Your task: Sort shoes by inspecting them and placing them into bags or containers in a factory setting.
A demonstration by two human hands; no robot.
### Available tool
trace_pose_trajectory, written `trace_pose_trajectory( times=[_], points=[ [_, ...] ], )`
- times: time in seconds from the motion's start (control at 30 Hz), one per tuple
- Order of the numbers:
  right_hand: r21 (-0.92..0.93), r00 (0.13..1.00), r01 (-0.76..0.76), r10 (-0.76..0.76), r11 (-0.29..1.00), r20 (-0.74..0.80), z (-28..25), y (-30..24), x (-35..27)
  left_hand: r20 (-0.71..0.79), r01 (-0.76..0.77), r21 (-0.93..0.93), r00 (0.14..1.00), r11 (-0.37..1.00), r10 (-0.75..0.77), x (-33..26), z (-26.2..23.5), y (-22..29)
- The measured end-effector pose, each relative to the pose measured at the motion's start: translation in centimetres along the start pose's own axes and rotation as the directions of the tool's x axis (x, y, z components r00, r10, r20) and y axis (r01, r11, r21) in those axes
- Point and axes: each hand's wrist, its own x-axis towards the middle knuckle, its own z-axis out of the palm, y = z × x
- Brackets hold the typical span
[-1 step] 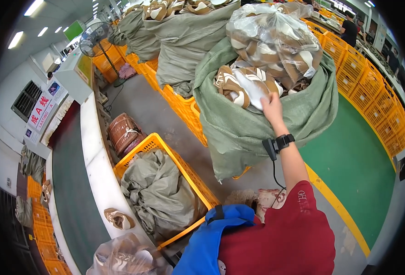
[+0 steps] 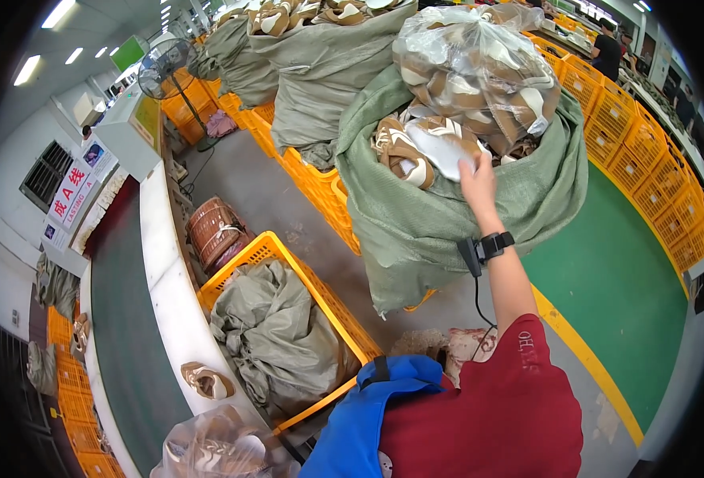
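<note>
My right hand reaches into the mouth of a large green woven sack. Its fingers are closed on the near end of a brown-and-white shoe upper whose pale, flat white side faces up. Just left of it lies another brown-and-white shoe upper with its lacing area showing. Behind them, a clear plastic bag full of similar brown and white uppers rests on the sack. A black band with a small device sits on my right wrist. My left hand is out of view.
To the left runs a dark green conveyor belt with a white edge, where a single shoe upper sits. A yellow crate holds a grey sack. More yellow crates line the right; people stand beyond.
My right hand has shifted very slightly to the right, and the white side of the held upper has tilted a little with it.
</note>
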Motion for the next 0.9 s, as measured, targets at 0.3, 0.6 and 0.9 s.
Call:
trace_pose_trajectory(
  times=[0.3, 0.6, 0.9],
  points=[
    [-0.273, 0.837, 0.457, -0.513, 0.846, -0.189, -0.7, -12.0, 8.1, -0.038, 0.011, 0.120, 0.999, 0.993, -0.006, -1.6, -1.2, 2.4],
    [-0.294, 0.923, 0.337, -0.252, 0.894, 0.292, 7.6, -3.2, 6.9, 0.052, 0.239, 0.181, 0.966, 0.954, -0.252, -2.2, -2.7, 6.4],
    [-0.615, 0.944, 0.330, -0.242, 0.716, 0.224, 4.9, 0.6, 3.7, -0.190, -0.023, 0.239, 0.979, 0.971, 0.070, -0.7, -1.3, 4.2]
  ],
)
